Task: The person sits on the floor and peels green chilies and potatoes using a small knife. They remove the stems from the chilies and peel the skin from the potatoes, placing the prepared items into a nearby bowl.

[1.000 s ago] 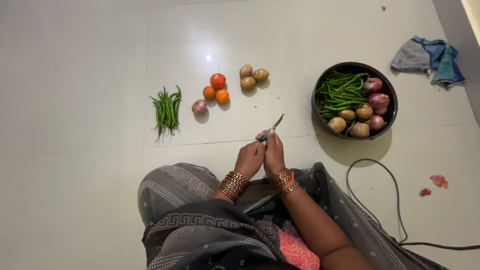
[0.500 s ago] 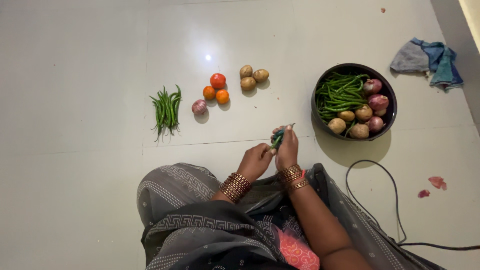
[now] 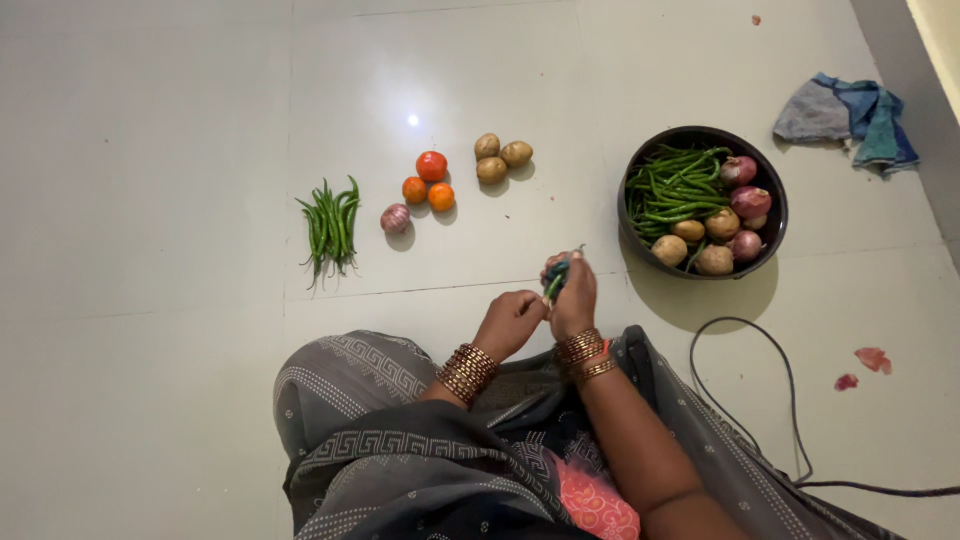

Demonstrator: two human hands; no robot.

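The right hand [image 3: 574, 300] grips a slim green chilli [image 3: 555, 281] beside a small dark blue tool, too small to identify; the left hand [image 3: 512, 322], loosely curled, touches the chilli's lower end. Both lie left of the round black bowl [image 3: 776, 215] of vegetables.

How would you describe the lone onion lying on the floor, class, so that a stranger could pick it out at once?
Start at the person's hands and look up and left across the pale floor to the loose vegetables. Between the green chillies and the three tomatoes lies the onion. It is the only purplish-pink, papery round thing outside the bowl.
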